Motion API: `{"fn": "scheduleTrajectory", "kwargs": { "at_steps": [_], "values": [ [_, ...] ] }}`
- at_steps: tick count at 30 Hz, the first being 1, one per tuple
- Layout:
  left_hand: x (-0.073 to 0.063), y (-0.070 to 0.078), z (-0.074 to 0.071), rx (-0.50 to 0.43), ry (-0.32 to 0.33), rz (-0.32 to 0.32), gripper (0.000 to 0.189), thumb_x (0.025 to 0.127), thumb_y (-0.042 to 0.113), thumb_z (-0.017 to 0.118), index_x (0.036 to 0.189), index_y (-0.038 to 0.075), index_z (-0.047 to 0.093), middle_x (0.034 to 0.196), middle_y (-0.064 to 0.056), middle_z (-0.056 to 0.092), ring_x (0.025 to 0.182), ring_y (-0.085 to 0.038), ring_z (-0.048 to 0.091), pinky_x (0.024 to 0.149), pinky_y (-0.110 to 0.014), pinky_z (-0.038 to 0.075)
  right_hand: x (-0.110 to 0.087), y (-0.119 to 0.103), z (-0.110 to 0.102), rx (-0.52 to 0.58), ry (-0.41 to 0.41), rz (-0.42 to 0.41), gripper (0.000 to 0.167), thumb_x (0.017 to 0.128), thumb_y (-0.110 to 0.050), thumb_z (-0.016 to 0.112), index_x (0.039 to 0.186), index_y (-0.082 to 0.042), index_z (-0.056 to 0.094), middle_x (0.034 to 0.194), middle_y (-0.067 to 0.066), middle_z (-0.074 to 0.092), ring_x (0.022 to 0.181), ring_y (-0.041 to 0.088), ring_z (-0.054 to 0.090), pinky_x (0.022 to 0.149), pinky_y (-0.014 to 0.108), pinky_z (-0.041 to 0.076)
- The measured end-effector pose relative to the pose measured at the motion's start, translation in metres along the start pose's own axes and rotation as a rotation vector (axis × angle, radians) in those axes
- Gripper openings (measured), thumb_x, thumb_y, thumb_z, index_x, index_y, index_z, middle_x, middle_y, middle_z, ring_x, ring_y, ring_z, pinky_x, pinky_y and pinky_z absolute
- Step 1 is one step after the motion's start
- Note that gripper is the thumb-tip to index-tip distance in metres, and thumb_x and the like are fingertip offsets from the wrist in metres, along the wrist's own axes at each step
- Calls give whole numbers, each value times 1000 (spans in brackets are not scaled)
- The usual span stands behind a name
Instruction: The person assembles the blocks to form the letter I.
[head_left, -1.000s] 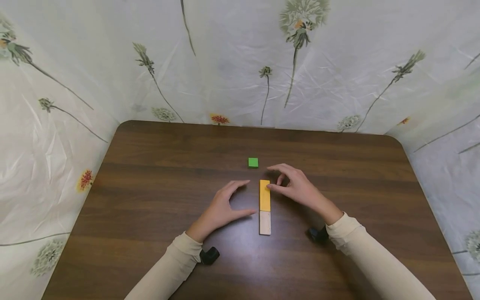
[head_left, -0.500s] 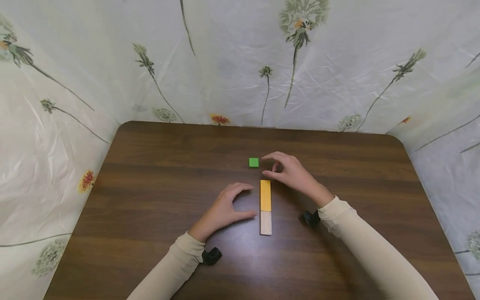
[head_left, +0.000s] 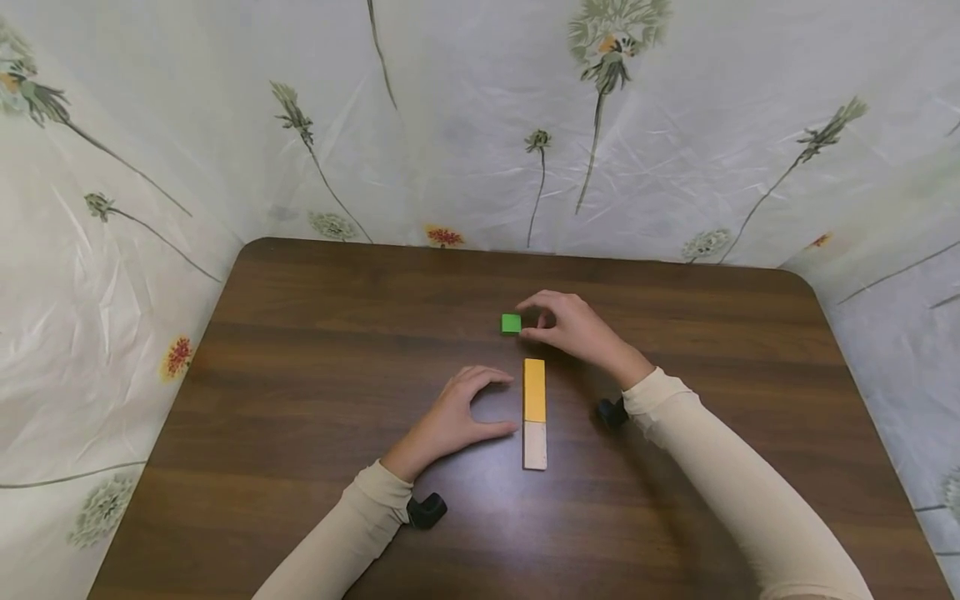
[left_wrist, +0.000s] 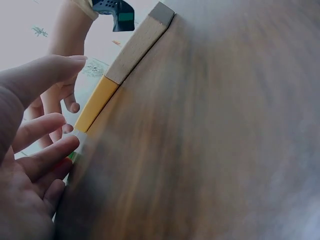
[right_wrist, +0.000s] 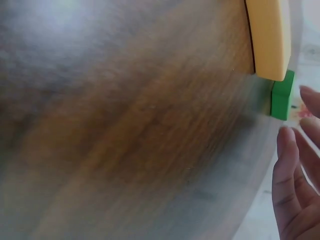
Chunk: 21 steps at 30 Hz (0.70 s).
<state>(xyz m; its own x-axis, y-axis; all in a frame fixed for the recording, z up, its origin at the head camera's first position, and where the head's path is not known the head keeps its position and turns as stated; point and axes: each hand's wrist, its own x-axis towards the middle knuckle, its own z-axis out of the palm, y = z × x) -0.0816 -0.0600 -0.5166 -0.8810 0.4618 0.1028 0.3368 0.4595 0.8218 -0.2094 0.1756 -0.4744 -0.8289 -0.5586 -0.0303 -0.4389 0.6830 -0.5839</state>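
A yellow block and a pale wooden block lie end to end in one line on the table. Beyond them sits a small green block. My right hand is just to the right of the green block, thumb and fingers parted; the right wrist view shows a gap between the fingertips and the green block. To the left of the line of blocks, my left hand holds nothing, its thumb and fingers spread in a C shape near the two blocks.
The brown wooden table has rounded far corners. A flower-patterned curtain hangs along its back and sides. Dark wrist cameras stick out below both cuffs.
My right hand has moved forward and left, from beside the yellow block to the green block. The left hand has barely shifted, and the blocks lie as before.
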Motion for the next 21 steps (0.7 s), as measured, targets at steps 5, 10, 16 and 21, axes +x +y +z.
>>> {"fn": "scheduleTrajectory", "kwargs": {
  "at_steps": [5,10,16,21],
  "values": [
    [1,-1,0,10,-9,9,62,82,33,89,135,12,65,140,-4,63,136,-24,52,117,-54,38,7,-3,0,-7,-34,16,38,92,-22,80,127,-11,72,119,6,74,82,15,65,74,33,52],
    [0,-1,0,10,-15,10,62,82,33,89,135,12,65,140,-4,63,137,-25,51,118,-55,37,9,-3,1,-19,-46,33,37,92,-23,80,126,-10,73,111,7,75,79,14,65,73,32,52],
    [1,-1,0,16,-18,1,61,83,33,88,135,13,65,141,-4,62,138,-24,50,118,-55,37,12,-1,4,-27,-36,44,37,92,-24,80,126,-11,73,106,5,75,77,15,63,69,32,50],
    [1,-1,-1,25,-28,-5,61,84,34,87,136,13,65,142,-4,62,139,-24,50,118,-55,36,14,0,6,-29,-36,45,36,92,-24,81,125,-11,75,106,6,76,76,14,63,67,30,50]
  ]
}}
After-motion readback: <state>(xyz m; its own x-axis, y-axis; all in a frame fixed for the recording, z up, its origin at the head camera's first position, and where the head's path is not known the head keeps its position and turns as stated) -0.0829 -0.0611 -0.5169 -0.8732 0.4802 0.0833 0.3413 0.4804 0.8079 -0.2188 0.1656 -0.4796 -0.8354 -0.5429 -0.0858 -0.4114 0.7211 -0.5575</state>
